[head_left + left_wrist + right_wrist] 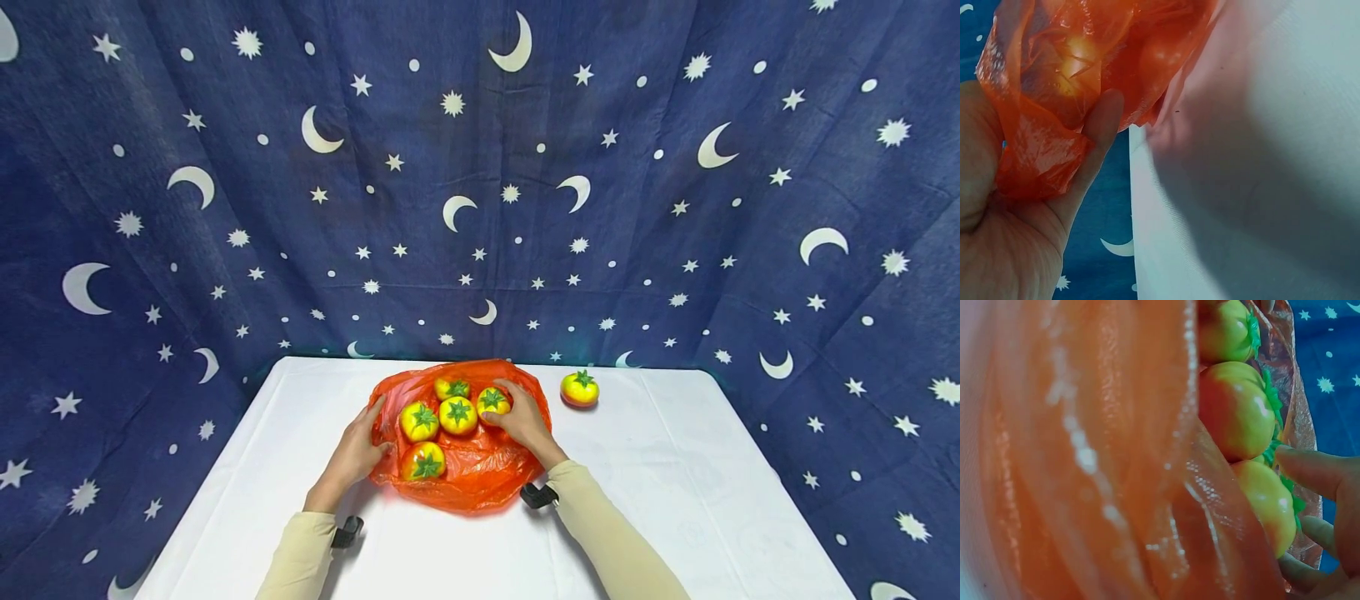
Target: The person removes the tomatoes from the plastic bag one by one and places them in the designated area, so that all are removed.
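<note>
A red plastic bag (480, 487) lies spread wide on the table, with several yellow-and-red tomatoes (458, 415) with green leafy tops inside. My right hand (521, 417) reaches over the bag and holds the rightmost tomato (493, 403) between thumb and fingers. In the right wrist view, that tomato (1266, 503) shows beside the thumb, with the bag's crinkled side covering much of the picture. At the bag's left edge, my left hand (356, 446) touches the plastic, thumb and fingers spread. A fold of the bag (1041, 156) sits between thumb and palm in the left wrist view.
One more tomato (580, 389) stands outside the bag, to its right near the table's back edge. A white cloth covers the table (675, 500). Behind it hangs a dark blue curtain (420, 208) with moons and stars.
</note>
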